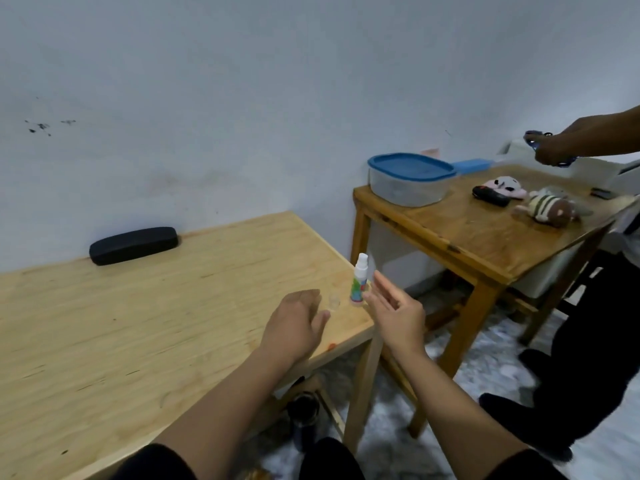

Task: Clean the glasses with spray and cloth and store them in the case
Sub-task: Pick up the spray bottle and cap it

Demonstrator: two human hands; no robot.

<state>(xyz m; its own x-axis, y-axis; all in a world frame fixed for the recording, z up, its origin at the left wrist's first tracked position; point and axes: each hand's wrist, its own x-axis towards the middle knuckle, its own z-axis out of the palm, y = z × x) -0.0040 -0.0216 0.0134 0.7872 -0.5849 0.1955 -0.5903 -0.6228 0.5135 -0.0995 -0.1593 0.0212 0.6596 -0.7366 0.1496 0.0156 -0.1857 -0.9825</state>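
Stage: an early point, by my reading; nothing in view shows any cleaning or storing done.
Spray bottle [359,283]: stands upright near the right corner of the light wooden table [138,323], at the centre of the frame, cap on top, apparently untouched.
Clear cap [334,301]: a small see-through object just left of the bottle, too blurred to name with confidence.
Case [133,245]: black, closed, lying at the far edge of the table against the wall, in the left middle of the frame, well apart from both hands.
Glasses: not on the table; a second person's hand [561,142] in the upper right of the frame holds something blue that may be them, too small to tell.
Cloth: not identifiable anywhere in view.
Left hand [298,327]: palm down over the table just left of the bottle, fingers loose and slightly spread, holding nothing.
Right hand [394,306]: just right of the bottle, fingers straight and apart, palm turned inward, not touching it.
Side table [485,233]: in the right middle of the frame, carrying a tub with a blue lid [410,178] and soft toys [540,206].
Left to do: everything, as I judge it; get the glasses, spray, wipe, open the case, put them inside.
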